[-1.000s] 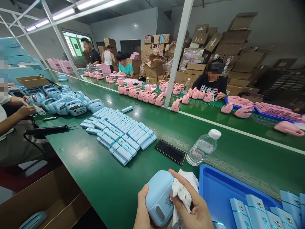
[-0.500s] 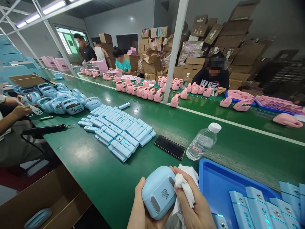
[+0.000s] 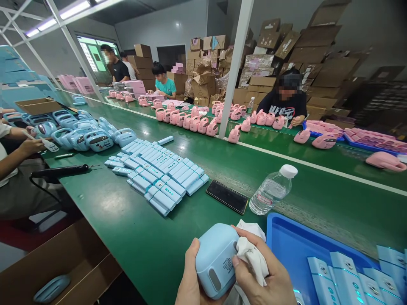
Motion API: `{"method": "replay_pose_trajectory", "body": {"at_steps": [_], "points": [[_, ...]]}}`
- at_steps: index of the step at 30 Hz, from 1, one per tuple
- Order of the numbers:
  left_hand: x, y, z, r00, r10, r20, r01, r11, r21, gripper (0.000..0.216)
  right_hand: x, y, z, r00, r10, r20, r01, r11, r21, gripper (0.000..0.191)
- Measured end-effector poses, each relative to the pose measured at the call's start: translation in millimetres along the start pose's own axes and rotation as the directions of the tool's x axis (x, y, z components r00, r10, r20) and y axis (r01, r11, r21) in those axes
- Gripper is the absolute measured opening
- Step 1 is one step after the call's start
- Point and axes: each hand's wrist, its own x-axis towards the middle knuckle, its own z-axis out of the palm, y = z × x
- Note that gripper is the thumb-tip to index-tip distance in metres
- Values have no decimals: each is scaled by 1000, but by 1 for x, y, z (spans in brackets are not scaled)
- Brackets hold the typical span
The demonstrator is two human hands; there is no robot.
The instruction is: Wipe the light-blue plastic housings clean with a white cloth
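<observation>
A light-blue rounded plastic device (image 3: pixel 219 243) is held low in the centre of the head view, its face with printed text and two grey oblong pads turned partly toward me. My left hand (image 3: pixel 189 277) wraps its left side and underside, thumb along the edge. My right hand (image 3: pixel 265 271) pinches a crumpled white cloth (image 3: pixel 253 257) and presses it to the device's right side, over the upper pad. To the right, a blue tray (image 3: pixel 288 245) holds several light-blue bars (image 3: pixel 348 275) with round emblems and teal markings.
Past my hands lie a black phone (image 3: pixel 227 197), a water bottle (image 3: pixel 270 192) and a pile of light-blue bars (image 3: pixel 162 169). A screwdriver-like black tool (image 3: pixel 60 170) lies left, near a co-worker's hand (image 3: pixel 32 147). An open carton (image 3: pixel 60 262) sits below the table edge. Pink devices (image 3: pixel 187 120) line the far side.
The device and both my hands have shifted slightly right and down in view. The cloth has moved with my right hand and stays against the device's side.
</observation>
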Motion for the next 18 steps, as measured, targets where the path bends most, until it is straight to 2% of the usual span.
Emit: {"method": "replay_pose_trajectory", "body": {"at_steps": [6,14,18], "points": [[2,-1,1,998,33,-58,-35,999,-28,62,2,4,1,1000,10,-3,-10,1000,-6,50],[3,1,-2,1000,-28,-7,28,997,-76,67,2,0,-1,1000,-14,9,14,999,-39,53],[8,-1,-6,1000,-13,6,13,997,-76,67,3,2,1,1000,-12,15,12,999,-29,51]]}}
